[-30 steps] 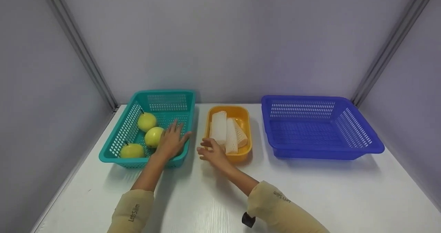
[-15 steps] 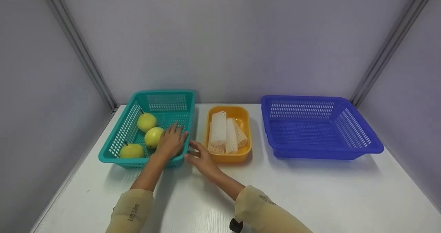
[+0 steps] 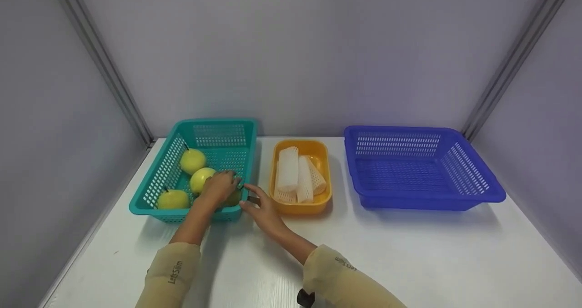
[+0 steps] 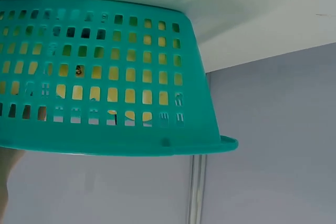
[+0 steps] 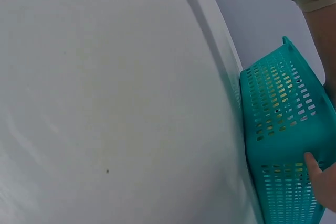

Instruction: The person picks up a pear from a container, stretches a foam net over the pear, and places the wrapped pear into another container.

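A teal basket [image 3: 251,162] stands at the left with several yellow-green pears in it. One pear [image 3: 193,161] lies farthest back, another pear [image 3: 201,180] in the middle and a third pear [image 3: 173,199] at the near left. My left hand [image 3: 218,187] reaches inside, its fingers bent over a shaded pear [image 3: 233,199] by the near right corner; the hand partly hides this fruit. From outside, my right hand [image 3: 266,213] touches the basket's right rim with thumb and index finger. In the right wrist view a finger [image 5: 313,166] rests against the basket's outer corner.
A small orange tray [image 3: 323,199], holding several white foam net sleeves [image 3: 305,180], stands just right of my right hand. Farther right is a blue basket [image 3: 427,201]. Grey walls [image 3: 300,62] enclose the white table [image 3: 409,253] at the back and sides.
My right hand has moved left from beside the orange tray to the teal basket's rim. My left hand has shifted slightly left, its spread fingers now bent, and more of the corner pear shows.
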{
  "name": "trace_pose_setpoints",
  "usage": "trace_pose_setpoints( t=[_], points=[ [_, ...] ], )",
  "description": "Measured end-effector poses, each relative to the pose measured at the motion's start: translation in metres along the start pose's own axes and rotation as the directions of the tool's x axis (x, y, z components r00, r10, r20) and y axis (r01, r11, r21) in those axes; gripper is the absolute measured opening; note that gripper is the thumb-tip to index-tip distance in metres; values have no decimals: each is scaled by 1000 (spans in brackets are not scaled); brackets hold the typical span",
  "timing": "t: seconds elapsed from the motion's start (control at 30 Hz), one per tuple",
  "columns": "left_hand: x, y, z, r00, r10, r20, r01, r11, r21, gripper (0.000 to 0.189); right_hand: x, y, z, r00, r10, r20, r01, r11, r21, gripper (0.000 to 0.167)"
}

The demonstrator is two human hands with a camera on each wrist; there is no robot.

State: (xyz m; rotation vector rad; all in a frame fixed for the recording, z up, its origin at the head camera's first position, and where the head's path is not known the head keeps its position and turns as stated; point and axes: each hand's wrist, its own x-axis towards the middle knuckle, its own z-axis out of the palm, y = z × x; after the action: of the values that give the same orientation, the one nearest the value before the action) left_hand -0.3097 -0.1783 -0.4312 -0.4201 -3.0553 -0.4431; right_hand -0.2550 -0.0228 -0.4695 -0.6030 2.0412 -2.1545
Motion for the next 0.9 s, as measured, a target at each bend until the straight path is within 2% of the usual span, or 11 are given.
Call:
trace_pose_setpoints(
  t=[0.1,0.2,0.33,0.5,0.63,0.73,0.9],
  points=[
    [1,-4,-4,995,-72,70,73,997,-18,45,1,-1,-1,1000,22,9,-22,1000,2,47],
    [1,-6,-8,987,-106,124,112,993,-41,51,0,-1,-2,999,36,17,-35,999,-19,47],
    [-2,-7,-12,974,-78,213,105,988,-115,53,-1,0,-2,999,31,23,-30,999,-40,47],
    [-4,-10,-16,945,-29,325,100,974,-203,53,-1,1,-1,999,1,32,-1,1000,-11,47],
    [-5,-12,-19,924,-24,381,107,974,-200,54,0,1,1,999,-5,37,3,999,49,47],
    [-5,-13,-20,911,-5,413,91,978,-188,52,0,1,2,1000,-4,29,2,996,84,47],
    [-4,-11,-18,893,5,450,82,982,-173,53,-1,3,0,1000,-2,10,1,993,120,50]
  ],
)
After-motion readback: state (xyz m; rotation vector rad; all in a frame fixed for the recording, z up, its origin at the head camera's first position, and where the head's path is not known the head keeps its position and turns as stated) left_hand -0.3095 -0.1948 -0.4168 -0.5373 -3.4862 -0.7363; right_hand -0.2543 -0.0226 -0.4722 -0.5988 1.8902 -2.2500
